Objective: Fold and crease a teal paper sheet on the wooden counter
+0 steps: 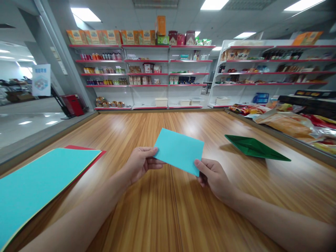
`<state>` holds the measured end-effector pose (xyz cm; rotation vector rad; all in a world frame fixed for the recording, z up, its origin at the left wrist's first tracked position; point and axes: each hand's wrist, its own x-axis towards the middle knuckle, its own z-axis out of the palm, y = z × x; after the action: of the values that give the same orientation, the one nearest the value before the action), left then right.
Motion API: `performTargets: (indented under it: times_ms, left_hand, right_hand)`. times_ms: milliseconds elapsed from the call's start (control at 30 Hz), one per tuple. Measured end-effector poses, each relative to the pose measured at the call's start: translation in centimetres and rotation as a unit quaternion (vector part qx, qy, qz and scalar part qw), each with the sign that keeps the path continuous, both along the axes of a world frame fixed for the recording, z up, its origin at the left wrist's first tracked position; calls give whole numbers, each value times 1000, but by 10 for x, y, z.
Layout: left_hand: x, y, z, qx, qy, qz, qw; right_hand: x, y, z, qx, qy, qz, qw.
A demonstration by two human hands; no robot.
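A folded turquoise paper is held up above the wooden table, roughly in the middle of the view. My left hand pinches its left corner between thumb and fingers. My right hand pinches its lower right corner the same way. The paper is a flat rectangle, tilted slightly down to the right.
A stack of coloured sheets, turquoise on top with yellow and red beneath, lies at the left. A folded green paper boat rests on the table at the right. Snack packets fill a counter at the right. Store shelves line the back.
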<state>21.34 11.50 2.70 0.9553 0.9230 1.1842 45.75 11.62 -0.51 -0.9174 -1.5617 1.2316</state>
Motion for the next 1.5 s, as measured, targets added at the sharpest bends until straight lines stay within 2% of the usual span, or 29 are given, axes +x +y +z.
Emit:
performTargets:
  times_ms: [100, 233, 333, 433, 500, 633, 700, 800, 867, 933, 1033, 1100, 1200, 1267, 1333, 1433, 1500]
  left_hand:
    - [-10, 1, 7, 3, 116, -54, 992]
    - [-13, -2, 15, 49, 252, -66, 964]
    - [-13, -4, 18, 73, 266, -73, 958]
    - [-13, -3, 18, 60, 275, -74, 957]
    - [-12, -2, 18, 74, 296, -38, 951]
    - [-2, -1, 16, 166, 343, 78, 921]
    - [4, -2, 14, 206, 383, 145, 889]
    - [10, -4, 10, 258, 461, 204, 824]
    - [14, -7, 6, 280, 494, 193, 800]
    - [19, -10, 3, 288, 503, 159, 799]
    - [29, -17, -1, 292, 501, 85, 811]
    - [35, -20, -4, 294, 494, 50, 817]
    - [37, -17, -8, 287, 483, 48, 826]
    - [33, -11, -10, 278, 502, 68, 816]
    - [29, -6, -11, 270, 561, 124, 773]
    - [28, -5, -14, 291, 651, 230, 662]
    - [33, -10, -18, 353, 671, 215, 615]
  right_hand:
    - [-1, -3, 2, 11, -24, 10, 1000]
    - [-2, -5, 2, 10, -30, 5, 999]
    - [-1, -3, 0, -7, -11, -3, 1000]
    - [1, -4, -2, -4, -20, 14, 1000]
    - [2, -7, -2, 15, -56, 45, 997]
    - [2, -14, -3, 62, -142, 144, 978]
    - [2, -14, -4, 51, -137, 193, 970]
    - [3, -9, -4, -2, -39, 230, 973]
    - [3, -5, -3, -20, 24, 227, 973]
    - [3, -3, -1, -23, 32, 220, 975]
    - [3, -5, 1, -7, -38, 222, 974]
    - [3, -8, 3, 30, -91, 225, 970]
    - [3, -14, 8, 108, -131, 219, 961]
    - [0, -17, 10, 131, -145, 208, 959]
    - [-4, -18, 8, 124, -163, 164, 965]
    - [-9, -14, 3, 112, -206, 26, 972]
    - [-10, -10, -1, 123, -258, -38, 957]
